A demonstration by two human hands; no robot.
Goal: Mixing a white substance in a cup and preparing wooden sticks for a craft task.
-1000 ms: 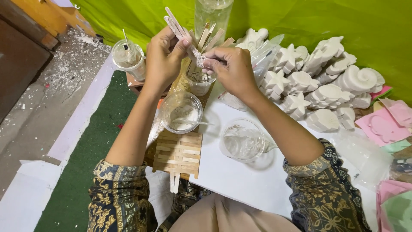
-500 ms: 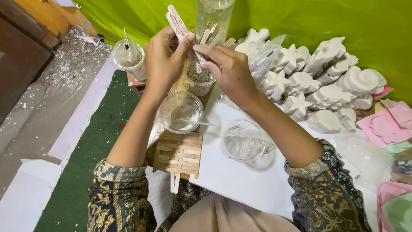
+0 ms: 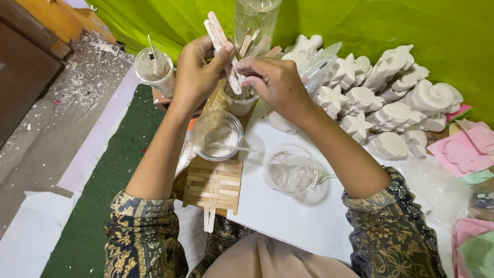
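The left hand (image 3: pixel 198 69) is raised over the work surface, its fingers closed around a few flat wooden sticks (image 3: pixel 218 33) that fan upward past the thumb. The right hand (image 3: pixel 272 82) meets it just to the right, fingertips pinched on the lower part of one stick, so both hands clamp the same bundle and touch each other. The stick ends point down over a small cup (image 3: pixel 239 100) holding a greyish paste; whether they touch the paste is hard to tell, since the fingers hide the tips. More sticks stand in that cup, leaning against a tall clear bottle (image 3: pixel 257 18) behind it.

Below the hands sits a clear bowl (image 3: pixel 216 136) with white residue and a thin stirrer across it, resting on a raft of joined sticks (image 3: pixel 213 185). To its right, on the white board (image 3: pixel 288 221), lies an empty clear plastic cup (image 3: pixel 290 170). Left of the hands stands another cup (image 3: pixel 154 69) of pale mix with a stirrer in it. On the far right is a heap of white plaster casts (image 3: pixel 391 98) shaped as shells and stars, with pink moulds (image 3: pixel 463 152) beside them. A green cloth (image 3: pixel 386 25) hangs behind, and a green mat (image 3: pixel 118 170) lies at the left.
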